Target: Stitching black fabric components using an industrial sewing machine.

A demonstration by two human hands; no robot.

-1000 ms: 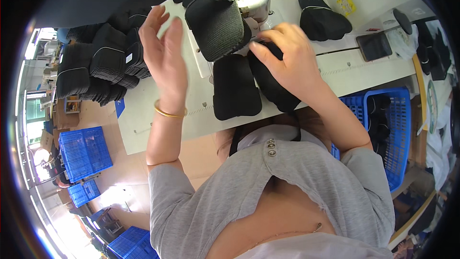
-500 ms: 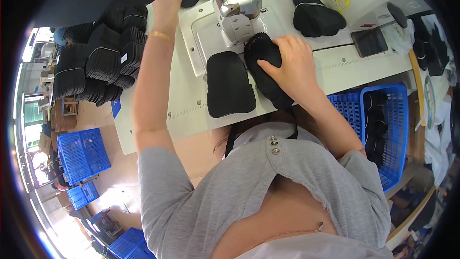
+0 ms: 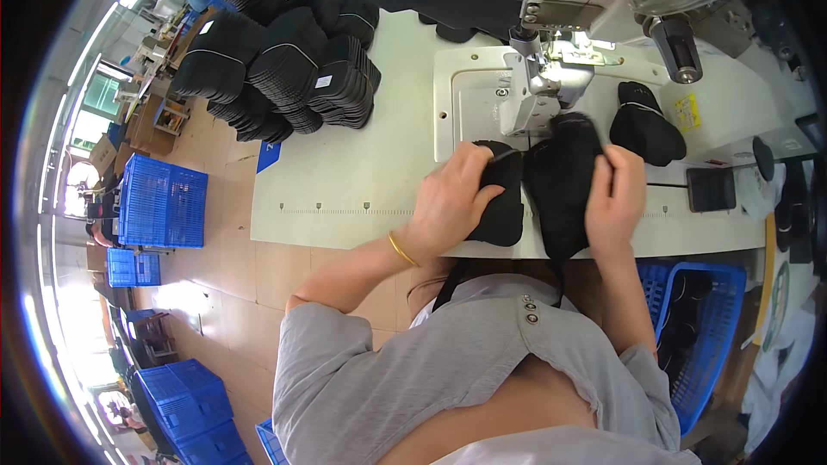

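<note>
My left hand [image 3: 450, 200] grips a flat black fabric piece [image 3: 506, 207] with rounded ends, thumb on top, fingers over its far end. Beside it, my right hand [image 3: 617, 198] has its fingers curled at the right edge of a longer black sole-shaped fabric piece [image 3: 562, 185]. That piece looks tilted, and its far end is slightly blurred. Both pieces are at the near side of the sewing machine [image 3: 536, 90], just in front of its needle area. The fingertips of both hands are partly hidden.
Tied stacks of black pieces [image 3: 289, 56] stand on the table's [image 3: 345, 198] far left. A black bundle [image 3: 644, 125] and a phone [image 3: 711, 189] lie at right. A blue basket [image 3: 719, 336] holding black pieces is below the right edge. Blue crates [image 3: 164, 198] stand on the floor at left.
My left hand has come back from the far left of the machine onto the left fabric piece. My right hand has shifted to the right piece's outer edge. The view has swung left.
</note>
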